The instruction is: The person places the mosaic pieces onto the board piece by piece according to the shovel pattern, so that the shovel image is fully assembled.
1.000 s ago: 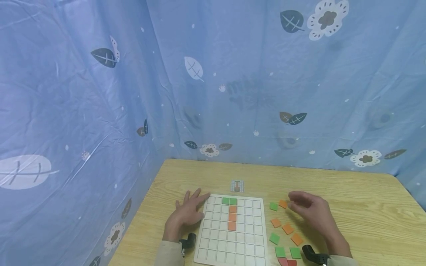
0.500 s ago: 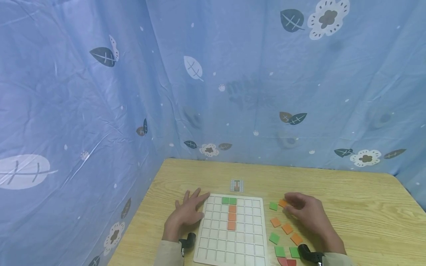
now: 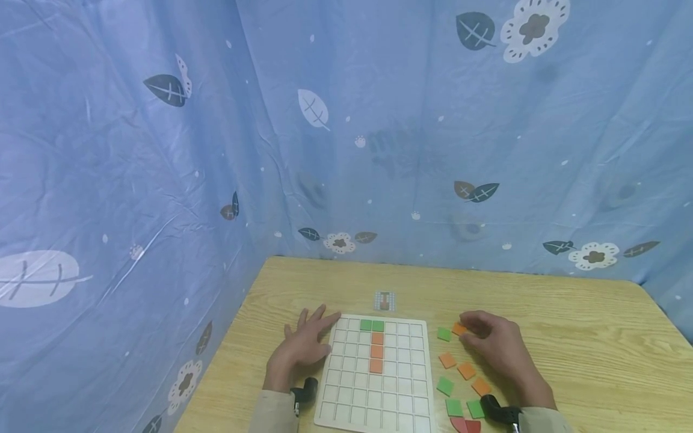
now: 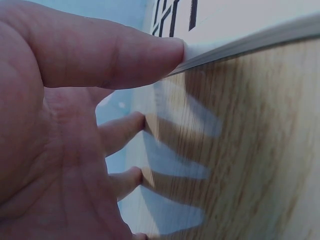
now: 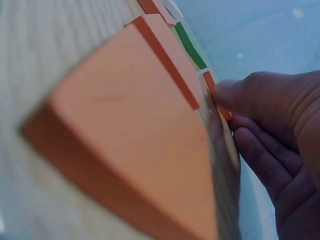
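My left hand [image 3: 303, 344] lies at the left edge of a white grid board [image 3: 352, 415], fingers spread and fingertips near its upper left corner. Its thumb [image 4: 150, 55] presses against the board's side. Two green tiles [image 3: 372, 326] sit in the top row, with a column of orange tiles [image 3: 376, 352] below. Right of the board, my right hand [image 3: 498, 346] holds its thumb and curled fingers on either side of an orange tile [image 5: 215, 90], still low at the table.
Loose orange tiles [image 3: 466, 370], green tiles [image 3: 445, 385] and red pieces [image 3: 458, 424] lie between the board and my right forearm. A small picture card [image 3: 385, 300] lies beyond the board. A blue patterned curtain [image 3: 379, 120] surrounds the wooden table [image 3: 595, 337].
My right hand has moved left, and its thumb and fingers have come to the sides of the far orange tile. My left hand has stayed at the board.
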Demonstrator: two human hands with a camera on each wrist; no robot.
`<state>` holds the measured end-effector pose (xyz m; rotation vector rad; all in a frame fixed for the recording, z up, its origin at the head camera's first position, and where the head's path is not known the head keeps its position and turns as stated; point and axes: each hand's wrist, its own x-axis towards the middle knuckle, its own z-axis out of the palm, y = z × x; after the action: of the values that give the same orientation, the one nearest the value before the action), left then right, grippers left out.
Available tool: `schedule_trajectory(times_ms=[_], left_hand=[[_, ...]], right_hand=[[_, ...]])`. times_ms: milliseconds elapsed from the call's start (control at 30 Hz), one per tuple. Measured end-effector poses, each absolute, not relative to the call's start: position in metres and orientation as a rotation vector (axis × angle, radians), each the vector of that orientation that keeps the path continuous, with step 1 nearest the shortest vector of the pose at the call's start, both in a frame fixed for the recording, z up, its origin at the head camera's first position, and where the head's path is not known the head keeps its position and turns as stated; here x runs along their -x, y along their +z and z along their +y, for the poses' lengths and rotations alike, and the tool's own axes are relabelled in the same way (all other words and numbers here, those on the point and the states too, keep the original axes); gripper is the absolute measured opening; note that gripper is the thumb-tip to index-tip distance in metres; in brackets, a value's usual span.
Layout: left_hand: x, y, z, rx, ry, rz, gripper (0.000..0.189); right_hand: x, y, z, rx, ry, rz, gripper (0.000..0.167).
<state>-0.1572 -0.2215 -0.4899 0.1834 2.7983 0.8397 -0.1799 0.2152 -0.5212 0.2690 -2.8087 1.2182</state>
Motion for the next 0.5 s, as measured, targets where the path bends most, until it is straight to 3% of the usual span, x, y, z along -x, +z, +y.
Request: schedule_trajectory(times_ms=[500], left_hand=[[0.158,-0.4943,-0.2231,-0.193,0.827,2.8,0.083]], right_hand=[[0.1801,-0.5192,0.2136,-0.3,1.159,-2.812,0.035]])
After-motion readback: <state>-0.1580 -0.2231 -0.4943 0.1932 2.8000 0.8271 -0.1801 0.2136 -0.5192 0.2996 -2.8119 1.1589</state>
